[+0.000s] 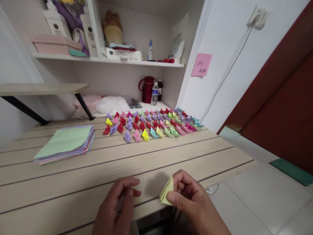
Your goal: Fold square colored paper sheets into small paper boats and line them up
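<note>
Paper boats [149, 125] on bench [110, 164]; paper stack [65, 141] to their left; jug [147, 90] and bottle [155, 94] behind; folded paper [167, 192] in right grip [189, 197].

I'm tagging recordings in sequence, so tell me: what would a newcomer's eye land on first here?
First, the many-coloured folded paper boats, set in rows across the back of the slatted table. Next, the folded yellow paper pinched in the right hand at the front edge, with the left hand beside it, apart from the paper. Then the stack of coloured sheets on the table's left side.
</note>
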`<move>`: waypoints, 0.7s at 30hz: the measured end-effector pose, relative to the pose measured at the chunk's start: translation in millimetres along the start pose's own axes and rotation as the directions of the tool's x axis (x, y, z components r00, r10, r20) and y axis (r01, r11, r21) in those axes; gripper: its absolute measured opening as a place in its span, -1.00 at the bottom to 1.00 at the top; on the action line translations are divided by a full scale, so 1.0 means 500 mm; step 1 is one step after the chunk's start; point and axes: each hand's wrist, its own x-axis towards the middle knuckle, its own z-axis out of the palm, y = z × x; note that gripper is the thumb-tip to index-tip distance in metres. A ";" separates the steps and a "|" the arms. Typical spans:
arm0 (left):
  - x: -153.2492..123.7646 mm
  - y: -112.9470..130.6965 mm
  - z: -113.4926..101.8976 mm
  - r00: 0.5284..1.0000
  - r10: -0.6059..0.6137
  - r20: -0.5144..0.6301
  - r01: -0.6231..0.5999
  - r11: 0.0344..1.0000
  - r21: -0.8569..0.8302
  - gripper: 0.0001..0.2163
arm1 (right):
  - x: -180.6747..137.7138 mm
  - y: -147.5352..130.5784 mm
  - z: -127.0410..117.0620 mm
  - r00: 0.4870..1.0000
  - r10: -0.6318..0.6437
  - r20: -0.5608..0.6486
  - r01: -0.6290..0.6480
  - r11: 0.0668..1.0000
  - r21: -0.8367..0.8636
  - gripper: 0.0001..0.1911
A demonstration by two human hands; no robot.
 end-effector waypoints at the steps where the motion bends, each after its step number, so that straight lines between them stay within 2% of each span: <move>1: 0.031 0.009 0.008 1.000 -0.010 0.025 0.011 1.000 -0.014 -0.69 | 0.021 -0.018 0.010 0.998 0.036 0.050 -0.040 0.996 0.074 -0.61; 4: 0.135 0.016 0.033 0.986 -0.104 0.130 0.126 0.977 -0.170 -0.54 | 0.100 -0.063 0.049 0.981 0.061 0.185 -0.092 0.982 0.164 -0.58; 6: 0.190 0.013 0.044 0.995 -0.086 0.059 0.097 0.970 -0.224 -0.51 | 0.157 -0.076 0.076 0.966 0.043 0.255 -0.092 0.979 0.184 -0.56; 8: 0.217 0.007 0.049 0.998 -0.059 0.000 0.057 0.962 -0.268 -0.48 | 0.208 -0.070 0.100 0.956 0.014 0.293 -0.074 0.979 0.192 -0.54; 12: 0.206 -0.010 0.053 0.999 -0.034 -0.012 0.027 0.939 -0.344 -0.41 | 0.262 -0.025 0.128 0.956 0.008 0.294 -0.073 0.975 0.210 -0.52; 16: 0.197 -0.029 0.052 0.996 -0.087 0.027 0.090 0.894 -0.439 -0.46 | 0.254 0.002 0.132 0.959 -0.007 0.285 -0.057 0.974 0.218 -0.51; 21: 0.213 -0.037 0.043 0.984 -0.160 0.077 0.176 0.826 -0.535 -0.45 | 0.243 -0.003 0.136 0.960 -0.023 0.278 -0.038 0.976 0.214 -0.51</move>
